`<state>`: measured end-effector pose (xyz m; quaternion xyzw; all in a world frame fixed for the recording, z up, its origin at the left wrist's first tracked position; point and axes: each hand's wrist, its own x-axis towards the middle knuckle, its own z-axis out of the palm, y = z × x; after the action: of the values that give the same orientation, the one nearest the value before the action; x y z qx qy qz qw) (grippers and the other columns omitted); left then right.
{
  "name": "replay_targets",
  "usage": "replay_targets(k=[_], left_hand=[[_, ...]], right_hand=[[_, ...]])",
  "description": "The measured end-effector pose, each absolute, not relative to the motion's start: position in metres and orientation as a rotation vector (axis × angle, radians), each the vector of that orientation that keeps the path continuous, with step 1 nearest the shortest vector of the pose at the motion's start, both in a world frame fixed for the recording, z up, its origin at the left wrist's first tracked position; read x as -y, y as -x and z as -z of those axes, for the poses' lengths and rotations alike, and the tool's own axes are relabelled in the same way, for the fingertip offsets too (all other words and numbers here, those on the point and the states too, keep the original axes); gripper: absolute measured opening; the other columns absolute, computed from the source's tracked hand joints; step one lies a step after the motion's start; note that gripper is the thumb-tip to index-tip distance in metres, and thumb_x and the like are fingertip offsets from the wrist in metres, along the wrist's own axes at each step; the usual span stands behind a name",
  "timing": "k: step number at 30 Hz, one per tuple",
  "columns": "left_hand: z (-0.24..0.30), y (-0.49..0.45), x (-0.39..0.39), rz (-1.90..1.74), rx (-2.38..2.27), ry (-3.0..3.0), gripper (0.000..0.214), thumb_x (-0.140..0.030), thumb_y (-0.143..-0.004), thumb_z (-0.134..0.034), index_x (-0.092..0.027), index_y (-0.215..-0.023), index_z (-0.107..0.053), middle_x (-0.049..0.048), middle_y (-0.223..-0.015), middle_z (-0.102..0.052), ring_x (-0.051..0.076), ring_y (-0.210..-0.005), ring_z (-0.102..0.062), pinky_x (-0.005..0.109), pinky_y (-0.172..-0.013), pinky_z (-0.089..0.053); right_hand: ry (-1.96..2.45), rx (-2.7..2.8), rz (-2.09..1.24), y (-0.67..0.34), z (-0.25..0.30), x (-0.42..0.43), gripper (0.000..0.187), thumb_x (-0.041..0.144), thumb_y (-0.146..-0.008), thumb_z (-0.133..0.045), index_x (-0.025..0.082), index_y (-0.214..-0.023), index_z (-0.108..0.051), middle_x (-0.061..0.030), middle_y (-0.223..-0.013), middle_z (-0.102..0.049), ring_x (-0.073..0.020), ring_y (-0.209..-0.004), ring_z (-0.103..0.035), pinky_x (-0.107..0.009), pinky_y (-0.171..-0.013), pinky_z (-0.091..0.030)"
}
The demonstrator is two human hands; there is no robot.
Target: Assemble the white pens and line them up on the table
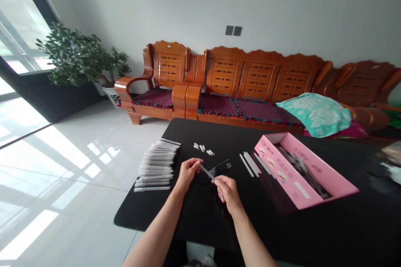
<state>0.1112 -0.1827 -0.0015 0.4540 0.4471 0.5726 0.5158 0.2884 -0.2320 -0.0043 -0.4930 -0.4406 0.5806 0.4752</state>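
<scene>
My left hand (189,171) and my right hand (228,192) pinch the two ends of a thin clear tube (207,172) over a black table (313,225). Both hands are closed on it, the left at its far end, the right at its near end. Just beyond lie a few dark slim sticks (221,167). A stack of several clear capped tubes (156,166) sits at the table's left edge. Small white caps (203,148) lie farther back. A few loose clear tubes (250,163) lie beside an open pink box (300,183) holding dark sticks.
A carved wooden sofa set (250,79) with red cushions stands behind the table, with a teal blanket (316,113) on it. A potted plant (78,56) stands by the window at left. White tiled floor lies left of the table.
</scene>
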Motion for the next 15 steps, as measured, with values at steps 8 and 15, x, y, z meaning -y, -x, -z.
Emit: replay_targets(k=[8, 15], left_hand=[[0.000, -0.122, 0.185, -1.422, -1.037, -0.864, 0.045, -0.049, -0.068, -0.078, -0.010, -0.090, -0.074, -0.0003, -0.058, -0.059, 0.008, -0.051, -0.050, 0.020, -0.052, -0.040], [-0.001, -0.135, 0.186, -1.526, -1.059, -0.780, 0.047, -0.051, -0.066, -0.079, -0.009, -0.085, -0.071, -0.0020, -0.058, -0.055, 0.005, -0.048, -0.043, 0.018, -0.046, -0.031]], right_hand=[[1.250, 1.384, -1.075, -0.283, -0.009, 0.236, 0.032, 0.044, -0.082, -0.062, 0.015, -0.070, -0.067, 0.0053, -0.048, -0.041, -0.0080, -0.044, -0.031, -0.022, -0.042, -0.022], [1.228, 1.304, -1.096, -0.273, -0.024, 0.237, 0.034, 0.046, -0.082, -0.063, 0.015, -0.070, -0.068, 0.0047, -0.048, -0.042, -0.0084, -0.045, -0.033, -0.023, -0.043, -0.023]])
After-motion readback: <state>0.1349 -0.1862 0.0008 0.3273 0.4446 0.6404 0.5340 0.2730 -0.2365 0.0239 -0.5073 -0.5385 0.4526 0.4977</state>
